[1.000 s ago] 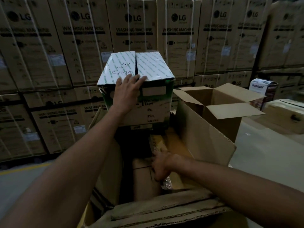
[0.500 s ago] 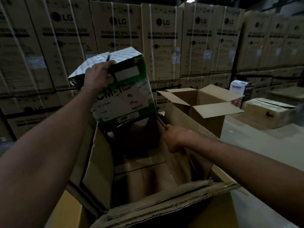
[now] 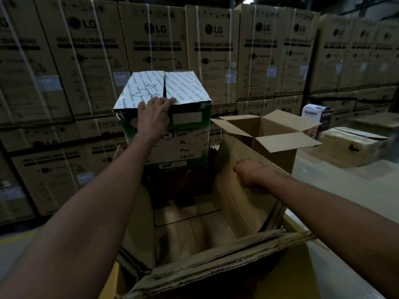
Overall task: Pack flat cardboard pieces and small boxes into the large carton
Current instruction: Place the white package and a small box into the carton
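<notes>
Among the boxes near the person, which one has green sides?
The tape box that the left hand grips at its top edge; the open box beside it is plain brown.

**Carton mouth open in the middle, crowded at the far end and right side**

The middle of the large carton (image 3: pixel 139 231) is left open from above, down to the flat pieces (image 3: pixel 194 227) lying on its bottom. The far end of the mouth is blocked by a green-and-white box (image 3: pixel 187 145), which is held at its top edge by the left hand (image 3: pixel 153 117). The right side is narrowed by a leaning cardboard sheet (image 3: pixel 235 203), gripped at its upper edge by the right hand (image 3: pixel 250 173). The near rim is lined by stacked flat cardboard (image 3: pixel 216 257). Passage behind is closed by an open brown carton (image 3: pixel 285 143) and a wall of washing-machine boxes (image 3: pixel 155 46). Bare floor (image 3: pixel 345 190) is seen to the right.
</notes>
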Demonstrator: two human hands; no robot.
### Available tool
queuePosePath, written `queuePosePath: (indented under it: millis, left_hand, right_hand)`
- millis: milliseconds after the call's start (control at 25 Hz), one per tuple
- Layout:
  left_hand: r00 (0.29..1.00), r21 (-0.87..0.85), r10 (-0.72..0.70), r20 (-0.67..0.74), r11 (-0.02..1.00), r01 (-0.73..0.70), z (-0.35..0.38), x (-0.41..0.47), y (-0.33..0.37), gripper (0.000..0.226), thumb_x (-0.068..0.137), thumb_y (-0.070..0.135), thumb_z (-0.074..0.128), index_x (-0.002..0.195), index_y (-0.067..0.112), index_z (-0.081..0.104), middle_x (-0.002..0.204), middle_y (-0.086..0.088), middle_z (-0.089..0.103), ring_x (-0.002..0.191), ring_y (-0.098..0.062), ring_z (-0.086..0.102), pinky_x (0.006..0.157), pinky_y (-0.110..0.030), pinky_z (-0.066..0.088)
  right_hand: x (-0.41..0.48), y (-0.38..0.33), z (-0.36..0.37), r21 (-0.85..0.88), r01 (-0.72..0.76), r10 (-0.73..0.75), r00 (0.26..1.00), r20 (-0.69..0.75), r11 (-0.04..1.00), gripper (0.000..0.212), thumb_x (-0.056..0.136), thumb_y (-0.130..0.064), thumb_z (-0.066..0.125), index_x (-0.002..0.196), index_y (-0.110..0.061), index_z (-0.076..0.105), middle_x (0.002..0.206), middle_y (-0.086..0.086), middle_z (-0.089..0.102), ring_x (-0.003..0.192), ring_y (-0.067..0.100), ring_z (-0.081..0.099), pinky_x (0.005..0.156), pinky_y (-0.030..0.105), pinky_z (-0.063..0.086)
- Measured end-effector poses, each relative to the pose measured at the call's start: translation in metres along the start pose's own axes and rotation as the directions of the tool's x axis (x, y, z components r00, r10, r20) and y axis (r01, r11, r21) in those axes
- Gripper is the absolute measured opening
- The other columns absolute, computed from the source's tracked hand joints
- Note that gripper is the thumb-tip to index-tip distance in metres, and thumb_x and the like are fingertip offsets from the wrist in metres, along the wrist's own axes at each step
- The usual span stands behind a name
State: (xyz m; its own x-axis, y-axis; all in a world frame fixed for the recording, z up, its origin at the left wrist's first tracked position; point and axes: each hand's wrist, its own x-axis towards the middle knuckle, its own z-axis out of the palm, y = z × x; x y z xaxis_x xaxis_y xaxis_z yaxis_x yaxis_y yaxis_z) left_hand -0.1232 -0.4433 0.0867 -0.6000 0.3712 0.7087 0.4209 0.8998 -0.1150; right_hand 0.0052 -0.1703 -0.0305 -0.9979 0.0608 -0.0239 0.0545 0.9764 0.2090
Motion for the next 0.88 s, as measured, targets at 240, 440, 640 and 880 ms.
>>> queuePosePath:
  millis: [240,440,640,880]
  left_hand:
    - [0.991,-0.013,-0.13,0.031,0.991,0.131,-0.001,-0.012,-0.01,0.082,0.085,0.055,0.068,0.155,0.033,0.031,0.164,-0.009,0.023,0.148,-0.035,0.027,0.119,-0.061,0.011]
    - [0.873,-0.199,-0.44,0.21,0.855,0.479,-0.002,-0.023,-0.029,0.133,0.057,0.1,0.049,0.16,0.033,-0.001,0.168,-0.005,-0.018,0.154,-0.041,-0.003,0.113,-0.073,0.013]
    - [0.769,-0.347,-0.594,0.234,0.688,0.637,-0.017,-0.009,-0.034,0.121,0.062,0.104,0.017,0.156,0.029,0.027,0.156,-0.015,0.038,0.129,-0.041,0.05,0.09,-0.046,0.046]
    - [0.805,-0.665,-0.256,0.536,0.459,0.589,0.001,-0.022,-0.05,0.123,0.058,0.103,0.033,0.16,0.036,0.013,0.168,0.001,0.018,0.15,-0.029,0.027,0.12,-0.061,0.019]
  right_hand:
    - [0.055,-0.015,-0.001,0.443,0.014,0.004,0.999,-0.041,0.896,0.05,0.095,-0.009,0.064,0.142,-0.019,0.05,0.137,0.007,0.057,0.121,0.025,0.059,0.096,0.037,0.054]
    - [0.111,-0.023,-0.027,0.996,0.07,-0.001,0.998,-0.07,0.061,0.039,0.109,-0.039,0.041,0.14,-0.019,0.054,0.128,0.0,0.062,0.121,0.028,0.059,0.096,0.038,0.045]
    - [0.143,-0.01,-0.014,0.831,0.04,-0.005,0.999,-0.052,-0.555,0.059,0.102,-0.059,0.032,0.085,-0.019,0.072,0.078,0.003,0.056,0.076,0.021,0.048,0.068,0.034,0.047]
    - [0.15,-0.026,-0.018,0.854,0.046,-0.011,0.998,-0.061,-0.519,0.062,0.1,-0.068,0.029,0.117,-0.032,0.077,0.131,0.011,0.069,0.126,0.033,0.061,0.108,0.054,0.045]
